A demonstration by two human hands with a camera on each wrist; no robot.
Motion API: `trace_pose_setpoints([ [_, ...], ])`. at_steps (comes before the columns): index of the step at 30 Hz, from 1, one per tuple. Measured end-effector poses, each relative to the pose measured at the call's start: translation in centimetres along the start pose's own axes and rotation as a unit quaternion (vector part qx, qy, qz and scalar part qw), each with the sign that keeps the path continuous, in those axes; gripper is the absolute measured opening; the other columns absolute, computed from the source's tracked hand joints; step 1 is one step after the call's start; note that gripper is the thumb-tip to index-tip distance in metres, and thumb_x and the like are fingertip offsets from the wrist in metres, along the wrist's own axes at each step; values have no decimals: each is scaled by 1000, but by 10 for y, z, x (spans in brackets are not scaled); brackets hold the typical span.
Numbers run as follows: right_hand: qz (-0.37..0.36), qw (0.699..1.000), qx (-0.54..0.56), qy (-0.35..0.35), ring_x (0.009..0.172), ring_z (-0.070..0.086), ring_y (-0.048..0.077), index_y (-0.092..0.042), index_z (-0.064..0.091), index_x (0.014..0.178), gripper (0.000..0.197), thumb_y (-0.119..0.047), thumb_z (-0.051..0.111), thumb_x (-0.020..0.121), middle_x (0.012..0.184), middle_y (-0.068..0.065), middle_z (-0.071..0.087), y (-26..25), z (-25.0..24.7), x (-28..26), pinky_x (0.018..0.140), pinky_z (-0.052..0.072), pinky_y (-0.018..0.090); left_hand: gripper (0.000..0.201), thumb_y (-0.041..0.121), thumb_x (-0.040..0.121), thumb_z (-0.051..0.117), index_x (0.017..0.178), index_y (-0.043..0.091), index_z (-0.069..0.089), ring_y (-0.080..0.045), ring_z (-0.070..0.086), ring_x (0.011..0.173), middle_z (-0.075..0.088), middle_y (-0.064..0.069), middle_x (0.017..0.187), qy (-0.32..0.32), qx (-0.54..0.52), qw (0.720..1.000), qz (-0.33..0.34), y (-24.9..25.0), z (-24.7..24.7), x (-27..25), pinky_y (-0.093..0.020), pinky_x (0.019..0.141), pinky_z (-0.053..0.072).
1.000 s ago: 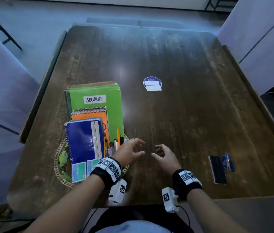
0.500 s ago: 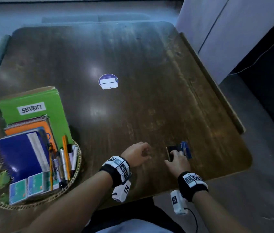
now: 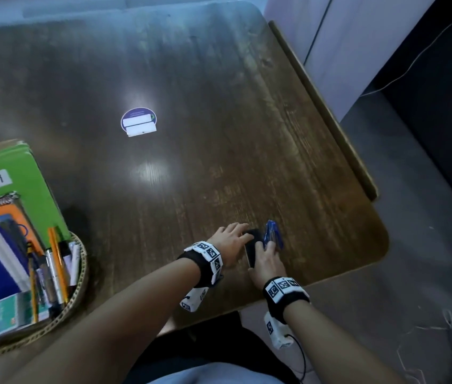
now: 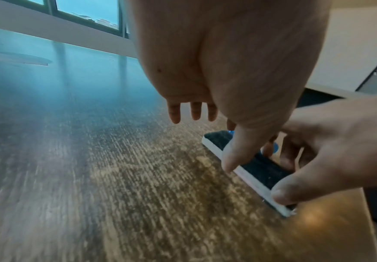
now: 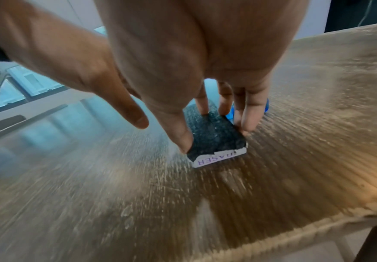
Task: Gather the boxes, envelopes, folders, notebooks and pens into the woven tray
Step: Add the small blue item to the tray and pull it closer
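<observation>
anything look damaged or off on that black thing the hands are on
Yes. The black eraser's white paper label is torn at its near end, leaving a ragged edge and only "RASER" readable. The right hand pinches it; it lies flat on the table.

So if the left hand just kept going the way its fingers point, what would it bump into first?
Probably the small blue object just beyond the black eraser that the left hand reaches over; past that, only bare table. Depth is hard to judge.

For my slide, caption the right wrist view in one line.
Right hand pinches the black eraser on the wooden table, left hand beside it.
</observation>
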State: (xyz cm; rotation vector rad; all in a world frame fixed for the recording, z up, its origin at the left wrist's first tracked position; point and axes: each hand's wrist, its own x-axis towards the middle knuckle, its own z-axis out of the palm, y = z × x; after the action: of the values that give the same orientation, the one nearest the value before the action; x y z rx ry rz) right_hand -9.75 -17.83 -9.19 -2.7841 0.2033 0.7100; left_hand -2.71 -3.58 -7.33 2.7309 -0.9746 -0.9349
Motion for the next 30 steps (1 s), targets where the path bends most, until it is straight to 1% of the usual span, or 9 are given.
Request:
trace_pose_setpoints([
  [3,-46,999,-9,-6,113,53,30,-19,35,137,54,-14,61,90,131,11,34,3,4,1,97,49,41,91,27,83,73,156,26,18,-31,6,152,2,-3,166,-18,31,999,12,-3,8,6,-52,119,23],
  [6,-96,995,-20,-23,118,50,29,-20,35,137,57,-10,62,88,136,11,33,1,7,3,101,47,41,87,32,83,73,154,25,24,-29,18,148,19,-3,161,-24,46,999,-1,-5,11,8,-50,117,27],
  [9,-104,993,-42,-19,122,48,26,-18,36,138,59,-13,65,87,136,8,40,-4,7,7,102,46,38,75,36,82,73,145,21,37,-29,37,134,36,-6,146,-18,57,998,-32,-9,14,4,-46,109,37],
  [11,-102,992,-68,-10,122,50,25,-18,36,140,62,-18,66,86,135,7,44,-8,6,10,102,46,37,68,37,81,74,138,18,41,-28,43,127,41,-7,139,-2,54,997,-48,-15,16,0,-43,104,40],
  [17,-83,993,-85,-9,112,53,22,-18,50,126,43,-25,67,87,127,6,44,-20,-4,17,96,48,36,54,24,79,73,123,17,43,-23,55,111,55,-5,122,37,-95,990,-101,-33,18,-16,-37,93,48],
  [20,-76,996,-37,-21,108,55,21,-18,50,119,34,-16,65,89,123,4,43,-26,-10,20,91,52,35,40,25,82,72,111,21,45,-19,60,91,62,0,106,3,-199,973,-116,-42,12,-23,-31,75,50],
  [23,-72,997,8,-32,98,60,19,-21,49,115,30,-12,63,90,120,2,47,-33,-16,23,82,54,33,29,25,86,70,111,20,56,-16,59,89,61,1,102,-22,-240,962,-131,-52,4,-30,-30,74,49],
  [27,-117,992,23,-36,108,57,19,-24,44,130,47,-16,64,89,126,1,43,-50,-27,21,89,54,36,25,24,89,67,112,19,61,-18,63,93,65,-1,106,1,-255,956,-142,-68,-7,-49,-32,79,52],
  [30,-160,987,17,-25,114,52,20,-26,40,137,55,-14,64,89,130,2,38,-72,-32,16,91,53,39,20,24,91,65,109,19,60,-17,63,92,65,-1,104,20,-272,951,-142,-84,-15,-73,-30,75,51],
])
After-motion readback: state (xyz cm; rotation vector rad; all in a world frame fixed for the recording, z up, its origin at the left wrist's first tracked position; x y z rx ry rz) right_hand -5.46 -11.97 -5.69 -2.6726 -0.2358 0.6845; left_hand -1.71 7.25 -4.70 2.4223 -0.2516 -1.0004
